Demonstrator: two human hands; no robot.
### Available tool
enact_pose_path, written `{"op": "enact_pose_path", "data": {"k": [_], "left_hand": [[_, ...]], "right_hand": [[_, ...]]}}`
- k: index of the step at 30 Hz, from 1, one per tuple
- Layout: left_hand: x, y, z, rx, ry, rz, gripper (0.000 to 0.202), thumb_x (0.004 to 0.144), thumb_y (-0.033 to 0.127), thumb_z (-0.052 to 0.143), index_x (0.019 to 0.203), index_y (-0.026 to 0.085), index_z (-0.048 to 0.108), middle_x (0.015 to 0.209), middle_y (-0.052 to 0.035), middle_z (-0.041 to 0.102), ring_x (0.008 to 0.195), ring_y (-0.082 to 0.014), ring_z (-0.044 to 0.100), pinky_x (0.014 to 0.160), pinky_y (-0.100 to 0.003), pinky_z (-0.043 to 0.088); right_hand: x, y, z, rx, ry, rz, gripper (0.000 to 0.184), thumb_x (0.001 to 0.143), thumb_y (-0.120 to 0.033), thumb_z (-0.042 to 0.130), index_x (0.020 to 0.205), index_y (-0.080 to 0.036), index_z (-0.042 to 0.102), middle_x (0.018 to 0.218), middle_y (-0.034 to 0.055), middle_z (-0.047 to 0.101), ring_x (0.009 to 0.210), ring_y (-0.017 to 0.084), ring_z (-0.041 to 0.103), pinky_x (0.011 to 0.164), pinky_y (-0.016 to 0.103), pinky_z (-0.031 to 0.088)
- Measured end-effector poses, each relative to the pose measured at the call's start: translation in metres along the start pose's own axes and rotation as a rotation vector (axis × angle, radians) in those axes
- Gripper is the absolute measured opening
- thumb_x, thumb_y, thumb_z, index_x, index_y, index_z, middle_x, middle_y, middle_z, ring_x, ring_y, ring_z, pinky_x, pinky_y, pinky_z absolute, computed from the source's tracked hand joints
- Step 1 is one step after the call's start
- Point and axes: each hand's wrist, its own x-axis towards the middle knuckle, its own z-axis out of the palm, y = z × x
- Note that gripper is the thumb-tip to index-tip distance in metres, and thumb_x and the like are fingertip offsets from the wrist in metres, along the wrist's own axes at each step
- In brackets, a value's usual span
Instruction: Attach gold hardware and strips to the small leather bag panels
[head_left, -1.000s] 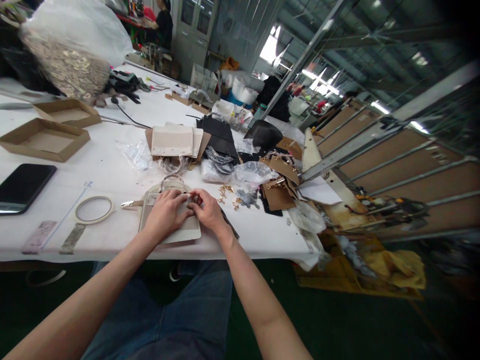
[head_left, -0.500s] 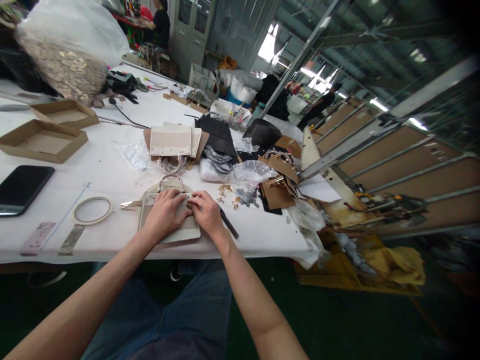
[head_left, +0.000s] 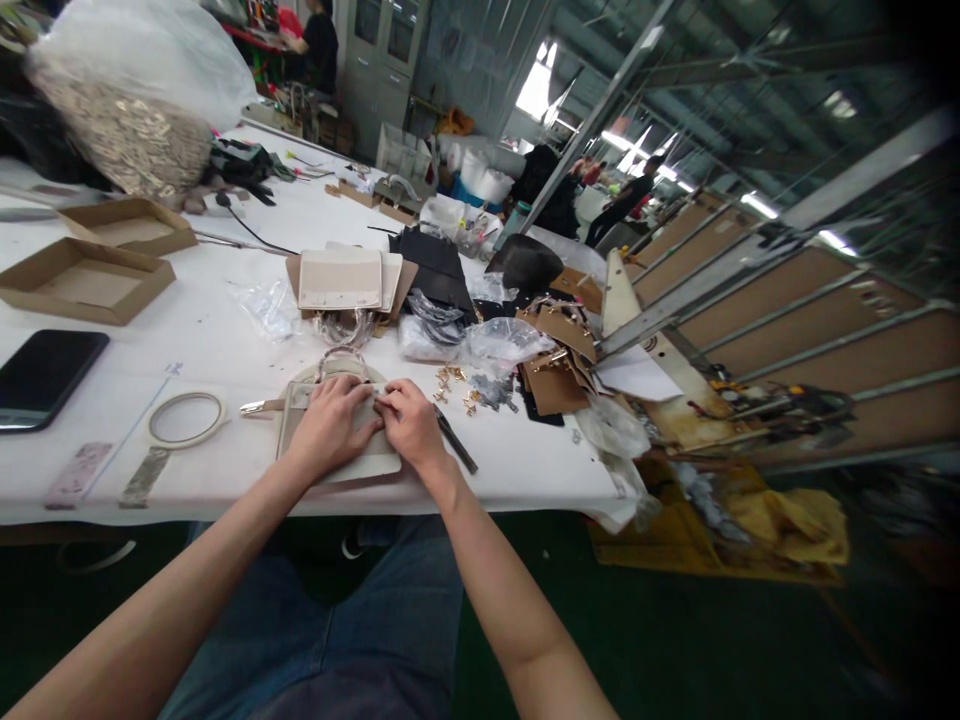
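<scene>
A beige bag panel (head_left: 379,465) lies on the table in front of me, with a clear-looking ring handle (head_left: 341,362) at its far side. Across the panel rests my left hand (head_left: 330,425), fingers stretched out flat and thumb pointing toward the other hand. My right hand (head_left: 412,425) is closed, its thumb and fingertips pinched together at the panel's upper right; whatever is in that pinch is too small to make out. Beside this hand lies a dark, slim tool (head_left: 457,442). A metal-tipped strap (head_left: 261,408) sticks out to the left from under the panel.
Stacked beige panels (head_left: 341,280) lie beyond my hands. Gold fittings (head_left: 450,378) and grey metal pieces (head_left: 495,390) are scattered rightward, near brown panels (head_left: 555,385). To the left are a tape roll (head_left: 186,420), a phone (head_left: 49,380) and a cardboard tray (head_left: 86,283).
Both hands and the bag panel stay almost in place. The view has shifted very slightly, and a distant person at the back right has moved a little.
</scene>
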Motion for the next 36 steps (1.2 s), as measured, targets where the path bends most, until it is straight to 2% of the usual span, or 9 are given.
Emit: {"op": "enact_pose_path", "data": {"k": [4,7,12,15,18,23,28,36], "left_hand": [[0.003,-0.007,0.004,-0.048,0.012,-0.017,0.035,0.111,0.037,0.070,0.142,0.026,0.082,0.143,-0.0150,0.073,0.137,-0.0396,0.067,0.124,-0.060,0.052],[0.005,-0.009,0.009,-0.070,0.038,-0.040,0.031,0.113,0.037,0.068,0.136,0.025,0.085,0.138,-0.0141,0.075,0.134,-0.0387,0.068,0.121,-0.059,0.053],[0.008,-0.008,0.012,-0.071,0.073,-0.055,0.025,0.111,0.030,0.069,0.127,0.026,0.087,0.128,-0.0118,0.077,0.125,-0.0370,0.070,0.114,-0.058,0.054],[0.013,-0.010,0.012,-0.060,0.072,-0.070,0.020,0.108,0.031,0.072,0.120,0.026,0.086,0.121,-0.0115,0.077,0.122,-0.0375,0.071,0.110,-0.057,0.054],[0.018,-0.009,0.012,-0.032,0.057,-0.088,0.015,0.103,0.030,0.074,0.115,0.026,0.084,0.119,-0.0116,0.076,0.122,-0.0393,0.070,0.108,-0.058,0.054],[0.019,-0.001,0.011,0.014,0.085,-0.107,0.013,0.101,0.025,0.072,0.111,0.027,0.079,0.118,-0.0111,0.076,0.123,-0.0394,0.070,0.106,-0.058,0.054],[0.017,0.005,0.009,0.058,0.089,-0.092,0.012,0.105,0.026,0.071,0.114,0.028,0.078,0.120,-0.0116,0.075,0.122,-0.0401,0.069,0.106,-0.059,0.052],[0.017,0.007,0.010,0.074,0.076,-0.083,0.012,0.108,0.027,0.069,0.115,0.026,0.079,0.119,-0.0120,0.074,0.121,-0.0402,0.068,0.105,-0.059,0.051]], "right_hand": [[0.000,-0.004,0.001,-0.010,0.017,0.009,0.016,0.113,-0.014,0.069,0.105,-0.024,0.079,0.124,0.0109,0.072,0.121,0.028,0.071,0.112,0.042,0.061],[-0.003,-0.008,0.003,-0.006,0.061,0.047,0.012,0.113,-0.015,0.068,0.118,-0.024,0.075,0.125,0.0113,0.073,0.124,0.030,0.071,0.114,0.044,0.061],[-0.003,-0.012,0.005,0.001,0.091,0.066,0.039,0.109,-0.010,0.066,0.145,-0.024,0.066,0.138,0.0125,0.072,0.130,0.031,0.069,0.119,0.046,0.059],[0.000,-0.012,0.003,0.015,0.066,0.054,0.046,0.108,-0.007,0.064,0.150,-0.025,0.064,0.142,0.0119,0.073,0.134,0.031,0.069,0.122,0.046,0.058],[0.001,-0.010,0.000,0.029,0.048,0.064,0.040,0.109,-0.009,0.066,0.145,-0.026,0.066,0.136,0.0106,0.075,0.130,0.031,0.070,0.119,0.046,0.058],[-0.004,-0.002,0.002,0.019,0.042,0.034,0.017,0.115,-0.018,0.065,0.128,-0.025,0.073,0.131,0.0112,0.075,0.130,0.030,0.070,0.119,0.046,0.059],[-0.010,-0.001,0.007,-0.025,0.059,0.020,0.018,0.117,-0.019,0.063,0.124,-0.025,0.078,0.134,0.0135,0.073,0.132,0.031,0.068,0.122,0.048,0.058],[-0.014,-0.006,0.013,-0.054,0.108,0.043,0.018,0.116,-0.016,0.062,0.116,-0.024,0.078,0.133,0.0139,0.072,0.132,0.031,0.066,0.122,0.049,0.058]]}}
